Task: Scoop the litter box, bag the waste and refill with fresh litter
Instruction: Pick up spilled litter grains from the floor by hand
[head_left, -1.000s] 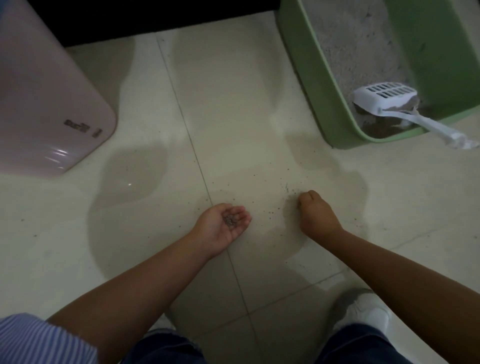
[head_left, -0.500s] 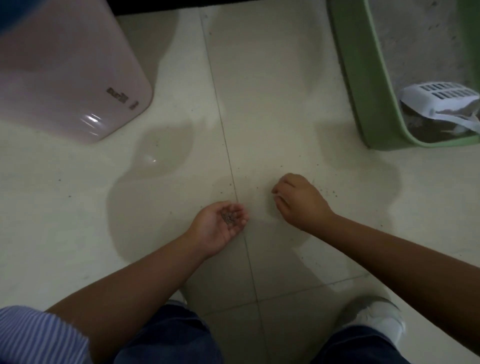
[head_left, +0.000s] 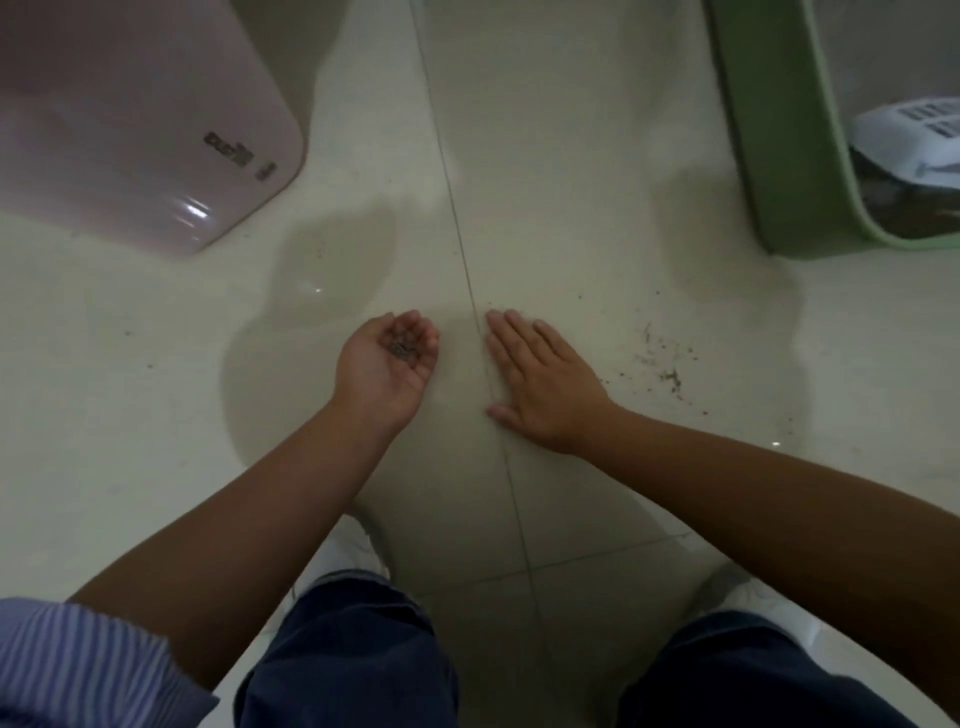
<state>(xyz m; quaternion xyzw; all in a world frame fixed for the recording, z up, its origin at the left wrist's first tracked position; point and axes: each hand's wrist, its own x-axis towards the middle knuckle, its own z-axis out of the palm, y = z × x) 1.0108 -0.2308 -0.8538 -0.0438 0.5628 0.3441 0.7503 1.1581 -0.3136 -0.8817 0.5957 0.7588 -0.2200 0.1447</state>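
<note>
My left hand (head_left: 387, 364) is cupped palm up just above the tiled floor, holding a small pile of dark litter grains (head_left: 402, 345). My right hand (head_left: 540, 376) lies flat, palm down, fingers spread on the floor beside the tile seam. Spilled litter grains (head_left: 665, 364) are scattered on the floor to its right. The green litter box (head_left: 779, 156) stands at the upper right, with grey litter inside. A white slotted scoop (head_left: 914, 135) rests in its near corner, cut off by the frame edge.
A pink rounded container (head_left: 130, 130) stands at the upper left on the pale tiled floor (head_left: 545, 156). My knees in dark trousers and white shoes (head_left: 343, 556) are at the bottom of the view.
My right hand went from a closed fist to a flat open palm on the floor. My view shifted left, so the litter box slid toward the right edge.
</note>
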